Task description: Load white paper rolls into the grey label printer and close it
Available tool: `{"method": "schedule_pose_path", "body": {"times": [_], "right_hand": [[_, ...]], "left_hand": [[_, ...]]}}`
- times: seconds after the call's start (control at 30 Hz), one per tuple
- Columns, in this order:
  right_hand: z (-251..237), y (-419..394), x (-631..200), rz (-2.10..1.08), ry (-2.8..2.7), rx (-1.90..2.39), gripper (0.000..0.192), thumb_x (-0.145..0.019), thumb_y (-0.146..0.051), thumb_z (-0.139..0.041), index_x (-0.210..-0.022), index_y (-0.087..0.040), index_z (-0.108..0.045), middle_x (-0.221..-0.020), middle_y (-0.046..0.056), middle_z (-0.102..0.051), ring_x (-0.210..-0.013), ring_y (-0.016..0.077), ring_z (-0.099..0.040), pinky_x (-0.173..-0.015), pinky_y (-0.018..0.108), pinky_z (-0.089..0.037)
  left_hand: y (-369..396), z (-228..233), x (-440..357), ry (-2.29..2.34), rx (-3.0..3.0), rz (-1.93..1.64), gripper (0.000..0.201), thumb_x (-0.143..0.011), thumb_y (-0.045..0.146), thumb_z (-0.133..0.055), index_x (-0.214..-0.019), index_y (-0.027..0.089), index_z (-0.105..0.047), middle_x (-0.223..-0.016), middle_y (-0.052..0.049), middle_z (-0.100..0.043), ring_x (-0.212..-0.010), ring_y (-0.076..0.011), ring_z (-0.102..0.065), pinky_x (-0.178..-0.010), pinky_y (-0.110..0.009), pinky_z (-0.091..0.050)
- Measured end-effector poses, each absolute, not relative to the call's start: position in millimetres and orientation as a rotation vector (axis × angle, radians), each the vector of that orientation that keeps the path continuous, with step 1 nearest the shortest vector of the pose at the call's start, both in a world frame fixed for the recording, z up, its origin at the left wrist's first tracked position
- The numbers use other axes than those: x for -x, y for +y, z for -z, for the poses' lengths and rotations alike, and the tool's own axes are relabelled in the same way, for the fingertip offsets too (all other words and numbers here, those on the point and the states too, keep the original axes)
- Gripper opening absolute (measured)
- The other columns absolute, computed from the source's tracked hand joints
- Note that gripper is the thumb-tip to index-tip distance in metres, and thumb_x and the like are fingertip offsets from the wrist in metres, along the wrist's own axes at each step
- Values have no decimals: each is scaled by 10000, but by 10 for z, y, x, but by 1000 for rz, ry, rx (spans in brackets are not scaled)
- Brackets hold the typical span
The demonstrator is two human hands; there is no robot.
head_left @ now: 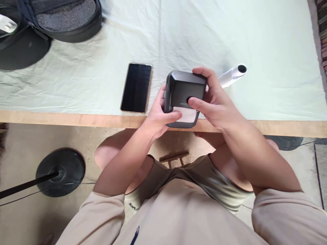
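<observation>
Over the table's front edge I hold a dark grey, boxy portable label printer point(188, 89) between both hands. A white paper strip point(187, 115) shows at its lower part. My left hand point(160, 117) is closed round the left side, its thumb lying on the paper. My right hand point(214, 98) grips the right side, with the thumb on the front cover and a finger over the top corner. The fingers behind the printer are hidden. Just past my right hand lies a white cylinder point(231, 75) with a dark end.
A smartphone point(136, 87) with a dark screen lies left of my hands on the pale green tablecloth point(276, 51). A black bag point(68, 20) stands at the far left. Below the wooden table edge point(63, 117) is a round black stand base point(61, 172) on the floor.
</observation>
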State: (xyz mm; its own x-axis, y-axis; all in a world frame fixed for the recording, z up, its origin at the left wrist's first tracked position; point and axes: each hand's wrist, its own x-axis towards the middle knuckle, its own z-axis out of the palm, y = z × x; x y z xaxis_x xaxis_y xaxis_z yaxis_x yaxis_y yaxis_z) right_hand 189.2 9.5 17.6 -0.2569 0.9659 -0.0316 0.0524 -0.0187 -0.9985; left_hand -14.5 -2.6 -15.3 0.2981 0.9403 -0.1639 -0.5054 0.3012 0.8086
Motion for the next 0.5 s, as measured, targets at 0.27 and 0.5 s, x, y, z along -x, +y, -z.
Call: {"method": "schedule_pose_path", "body": {"times": [0.27, 0.5], "right_hand": [[-165, 153, -2045, -1143, -1643, 1096, 570, -1052, -600, -741, -1567, -377, -640, -1508, 51, -790, -1373, 313, -792, -1172, 507, -708], [-342, 68, -2072, -1144, -1713, 1081, 653, -925, -306, -829, -1554, -339, -656, -1602, 66, -743, -1524, 288, -724, -1366, 524, -621]], "left_hand": [[-18, 13, 15, 733, -464, -1111, 380, -1012, 582, -862, -1155, 231, -830, -1182, -78, -925, -1606, -407, -717, -1276, -501, -660], [10, -107, 12, 774, -347, -1097, 401, -1237, 449, -537, -1085, 212, -823, -1084, -71, -912, -1529, -331, -783, -1284, -478, -667]]}}
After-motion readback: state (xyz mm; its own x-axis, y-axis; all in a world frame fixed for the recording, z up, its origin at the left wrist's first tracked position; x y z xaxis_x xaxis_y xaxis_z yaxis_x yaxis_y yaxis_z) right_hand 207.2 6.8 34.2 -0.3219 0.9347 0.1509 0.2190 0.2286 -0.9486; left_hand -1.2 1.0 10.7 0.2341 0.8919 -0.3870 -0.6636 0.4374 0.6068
